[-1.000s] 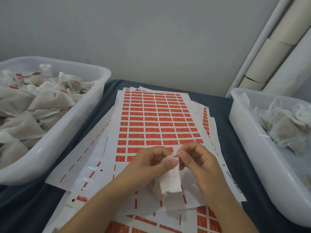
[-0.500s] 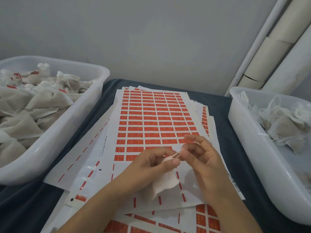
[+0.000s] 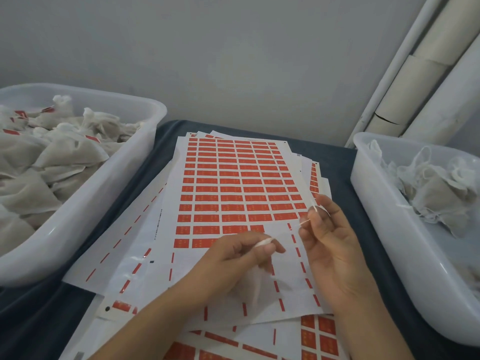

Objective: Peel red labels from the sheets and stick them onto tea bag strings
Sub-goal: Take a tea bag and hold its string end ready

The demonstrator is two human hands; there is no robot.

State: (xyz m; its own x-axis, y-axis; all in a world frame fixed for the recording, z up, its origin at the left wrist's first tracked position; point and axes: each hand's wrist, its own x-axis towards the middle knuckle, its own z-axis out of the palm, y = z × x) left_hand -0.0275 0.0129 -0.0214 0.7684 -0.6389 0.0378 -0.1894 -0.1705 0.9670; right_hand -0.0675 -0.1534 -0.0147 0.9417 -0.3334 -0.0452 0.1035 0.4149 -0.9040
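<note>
A white tea bag point(image 3: 255, 284) hangs blurred under my left hand point(image 3: 241, 258), which pinches its gathered top between thumb and fingers. My right hand point(image 3: 324, 237) is off to the right and a little higher, with the thin white string point(image 3: 304, 223) caught in its fingertips; part of the string loops over its fingers. Both hands hover above the top label sheet point(image 3: 233, 188), whose upper rows are full of red labels and whose lower rows are peeled bare.
A white tub point(image 3: 109, 188) at left holds several labelled tea bags. Another white tub point(image 3: 389, 229) at right holds several tea bags with loose strings. More label sheets lie stacked on the dark blue cloth point(image 3: 166, 136). Pale pipes lean at back right.
My hands have drawn apart. The right hand moved right and up, pulling the string out from the bag, and the left hand lowered slightly with the bag.
</note>
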